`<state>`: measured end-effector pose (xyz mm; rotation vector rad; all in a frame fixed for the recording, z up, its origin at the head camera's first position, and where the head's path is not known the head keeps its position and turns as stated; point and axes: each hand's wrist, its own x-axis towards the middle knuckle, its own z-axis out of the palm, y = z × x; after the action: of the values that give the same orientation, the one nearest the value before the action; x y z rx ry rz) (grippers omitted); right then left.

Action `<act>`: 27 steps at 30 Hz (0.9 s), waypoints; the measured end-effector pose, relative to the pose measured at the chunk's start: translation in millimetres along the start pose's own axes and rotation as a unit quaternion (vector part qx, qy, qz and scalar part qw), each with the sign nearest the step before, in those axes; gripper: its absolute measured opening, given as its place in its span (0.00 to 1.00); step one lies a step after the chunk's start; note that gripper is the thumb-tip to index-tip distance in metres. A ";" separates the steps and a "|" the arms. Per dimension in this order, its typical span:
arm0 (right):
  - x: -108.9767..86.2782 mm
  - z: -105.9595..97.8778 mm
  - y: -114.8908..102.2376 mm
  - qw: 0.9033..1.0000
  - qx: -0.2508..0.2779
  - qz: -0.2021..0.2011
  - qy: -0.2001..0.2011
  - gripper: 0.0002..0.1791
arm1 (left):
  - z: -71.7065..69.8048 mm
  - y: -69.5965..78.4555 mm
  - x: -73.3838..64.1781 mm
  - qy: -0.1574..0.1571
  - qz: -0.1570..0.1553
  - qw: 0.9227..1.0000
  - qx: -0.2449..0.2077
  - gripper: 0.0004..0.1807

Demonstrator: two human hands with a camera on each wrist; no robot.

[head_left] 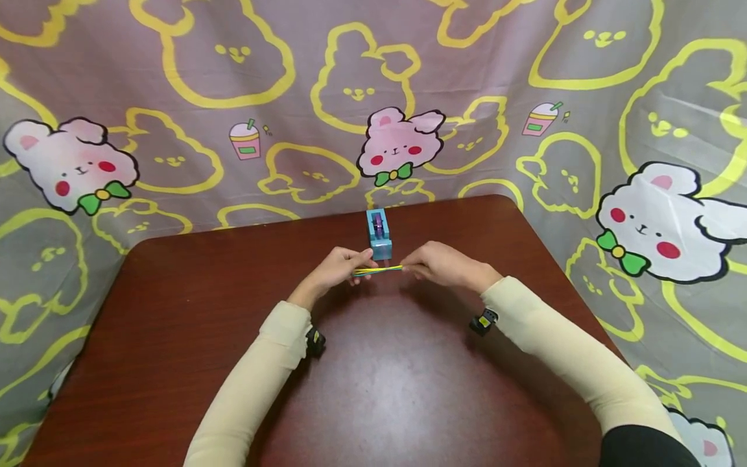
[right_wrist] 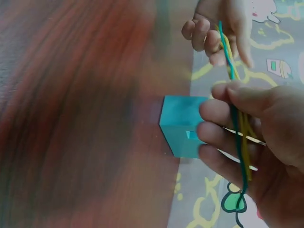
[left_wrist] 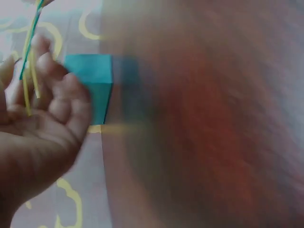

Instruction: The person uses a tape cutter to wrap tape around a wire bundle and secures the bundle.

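Observation:
Thin yellow and green strings [head_left: 379, 269] stretch between the two hands as a narrow bundle. My right hand [head_left: 440, 263] pinches them between thumb and forefinger, and their tails run down across its other fingers in the right wrist view. My left hand [head_left: 337, 267] is at the other end, its fingers loosely bent. In the left wrist view the loose ends of the strings [left_wrist: 29, 92] lie in front of that palm, between thumb and fingers. Just behind the hands stands a blue tape dispenser [head_left: 379, 233] with a purple roll; both wrist views show its teal side.
The hands are above a dark brown wooden table [head_left: 175, 311]. A patterned cloth [head_left: 315, 84] with cartoon rabbits hangs round its back and sides. A black wrist camera [head_left: 315, 340] is on the left sleeve, another [head_left: 483, 321] on the right.

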<state>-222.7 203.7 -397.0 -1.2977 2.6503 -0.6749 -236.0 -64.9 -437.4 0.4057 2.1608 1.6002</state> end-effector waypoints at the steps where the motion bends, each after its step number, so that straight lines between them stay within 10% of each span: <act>1: -0.8 1.6 -0.3 1.000 -0.021 -0.005 0.012 0.06 | -1.7 0.6 2.3 -0.017 -0.022 1.000 -0.015 0.26; 10: -7.4 19.1 -1.4 0.975 -0.192 -0.062 0.094 0.06 | -5.8 0.1 12.9 -0.120 -0.135 0.980 -0.079 0.29; 18: -9.7 23.5 3.1 0.958 -0.244 -0.095 0.120 0.08 | -7.3 2.7 15.9 -0.136 -0.138 0.978 -0.075 0.24; 27: -6.6 13.7 5.4 0.966 -0.217 -0.094 0.103 0.09 | -4.0 11.9 12.7 -0.079 -0.103 0.991 -0.044 0.16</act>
<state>-218.5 207.1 -412.3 -1.6885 2.9858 -0.2615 -249.2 -58.8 -427.1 0.2617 1.9391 1.4895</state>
